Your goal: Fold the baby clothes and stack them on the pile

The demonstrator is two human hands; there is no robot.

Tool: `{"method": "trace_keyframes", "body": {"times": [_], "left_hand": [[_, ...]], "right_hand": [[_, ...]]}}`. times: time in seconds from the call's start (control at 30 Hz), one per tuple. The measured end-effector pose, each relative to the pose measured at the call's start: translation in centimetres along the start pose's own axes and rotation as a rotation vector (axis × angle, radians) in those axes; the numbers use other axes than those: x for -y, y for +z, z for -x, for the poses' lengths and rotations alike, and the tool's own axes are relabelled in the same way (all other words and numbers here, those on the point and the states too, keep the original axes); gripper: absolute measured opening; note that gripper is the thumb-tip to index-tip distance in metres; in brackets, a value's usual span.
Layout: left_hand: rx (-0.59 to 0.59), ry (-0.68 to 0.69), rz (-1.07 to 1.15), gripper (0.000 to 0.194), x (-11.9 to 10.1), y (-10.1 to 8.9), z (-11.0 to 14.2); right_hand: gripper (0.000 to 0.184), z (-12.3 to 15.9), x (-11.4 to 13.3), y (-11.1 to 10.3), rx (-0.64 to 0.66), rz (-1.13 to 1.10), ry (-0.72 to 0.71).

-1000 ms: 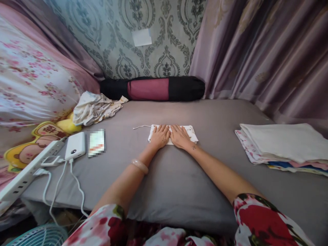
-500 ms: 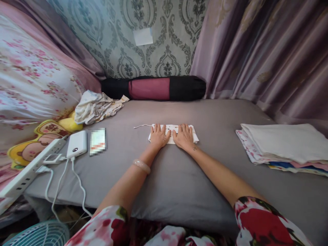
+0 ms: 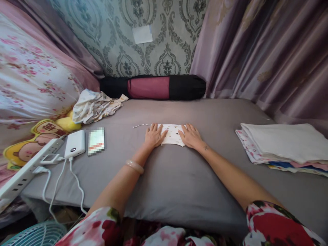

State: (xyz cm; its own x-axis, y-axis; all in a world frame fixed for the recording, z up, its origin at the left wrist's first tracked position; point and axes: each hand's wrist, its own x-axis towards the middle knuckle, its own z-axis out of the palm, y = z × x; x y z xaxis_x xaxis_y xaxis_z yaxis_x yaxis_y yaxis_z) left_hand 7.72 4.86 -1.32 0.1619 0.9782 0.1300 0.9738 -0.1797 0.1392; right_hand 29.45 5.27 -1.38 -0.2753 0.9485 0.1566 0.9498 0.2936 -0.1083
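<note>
A small folded white cloth (image 3: 173, 134) with scattered dark and brown specks lies flat on the grey sheet (image 3: 164, 181). My left hand (image 3: 154, 135) presses on its left end, palm down with the fingers stretched out. On the right end rests my right hand (image 3: 191, 135), also flat, its fingers extended and thumb pointing inward. Between the two hands the middle of the cloth shows; its ends are partly covered by them. A thin white string (image 3: 140, 125) trails from the cloth to the left.
At right lies a stack of folded cloths (image 3: 284, 141). On the left are a white power bank (image 3: 75, 144) with cables, a power strip (image 3: 30, 171), a blurred-out card (image 3: 96, 141) and a crumpled patterned cloth (image 3: 96, 106). A black and maroon bolster (image 3: 148, 87) lies along the wall.
My hands have slid apart, the left one leftward and the right one rightward, toward the ends of the cloth. More of its speckled middle now shows.
</note>
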Motion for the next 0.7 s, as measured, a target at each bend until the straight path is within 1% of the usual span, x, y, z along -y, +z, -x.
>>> {"method": "trace_keyframes", "body": {"times": [0.1,0.23,0.3,0.4,0.47,0.57,0.7], "left_hand": [[0.042,0.045,-0.009,0.060,0.6,-0.5,0.1],[0.093,0.077,-0.023,0.058,0.9,-1.2,0.1],[0.080,0.089,-0.036,0.059,1.0,-1.6,0.1],[0.013,0.116,-0.046,0.059,1.2,-1.9,0.1],[0.011,0.134,-0.038,0.059,1.4,-1.7,0.2],[0.043,0.135,-0.011,0.058,1.8,-0.9,0.2],[0.026,0.126,0.017,0.058,2.2,0.0,0.3]], "right_hand": [[0.058,0.2,-0.9,0.3,0.012,0.007,-0.029],[0.059,0.2,-0.7,-0.1,0.049,0.003,-0.007],[0.060,0.0,-0.4,-0.6,0.046,-0.003,-0.021],[0.062,-0.4,0.0,-1.1,0.022,-0.033,-0.064],[0.064,-0.5,0.1,-0.9,0.036,-0.052,-0.070],[0.064,-0.4,0.1,-0.1,0.072,-0.047,-0.062],[0.064,-0.4,0.0,0.6,0.068,-0.021,-0.070]]}}
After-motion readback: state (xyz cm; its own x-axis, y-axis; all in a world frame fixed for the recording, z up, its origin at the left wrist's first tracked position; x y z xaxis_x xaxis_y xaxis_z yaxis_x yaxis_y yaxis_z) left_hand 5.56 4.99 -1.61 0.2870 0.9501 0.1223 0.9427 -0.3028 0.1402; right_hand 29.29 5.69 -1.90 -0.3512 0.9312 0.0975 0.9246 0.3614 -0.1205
